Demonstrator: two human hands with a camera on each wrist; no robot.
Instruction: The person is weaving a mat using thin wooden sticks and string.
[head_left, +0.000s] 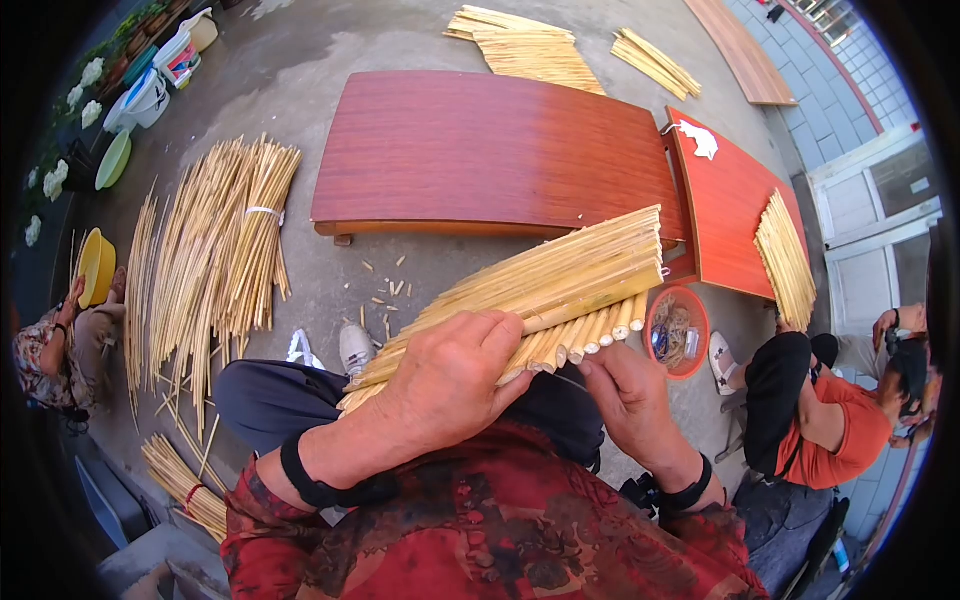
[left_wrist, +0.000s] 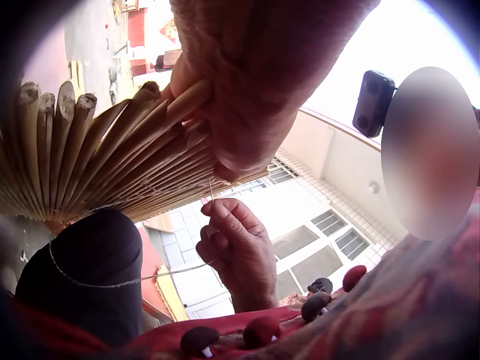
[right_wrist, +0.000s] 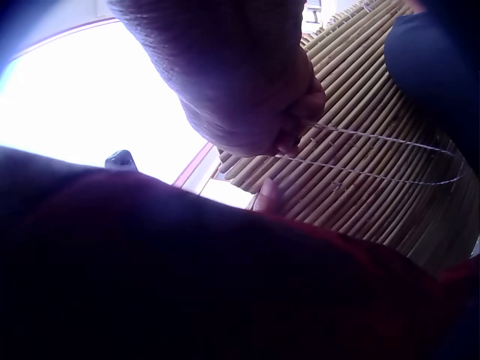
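A mat of straw-coloured stalks (head_left: 560, 265) strung side by side lies across the lap, its near part folded under so that cut stalk ends show in a row. My left hand (head_left: 445, 370) grips the mat near these ends, fingers over the top and thumb along the edge. Below the mat's right end is my right hand (head_left: 635, 400). In the left wrist view it pinches a thin needle (left_wrist: 211, 192), point up towards the mat's underside. A twisted thread (left_wrist: 112, 285) runs in a loose loop between the mat and this hand.
A dark red table (head_left: 490, 150) stands ahead, beside a smaller orange-red table (head_left: 730, 200). A red basket (head_left: 680, 372) of small items sits at the right. Long stalks (head_left: 200, 230) lie at the left. People sit on both sides.
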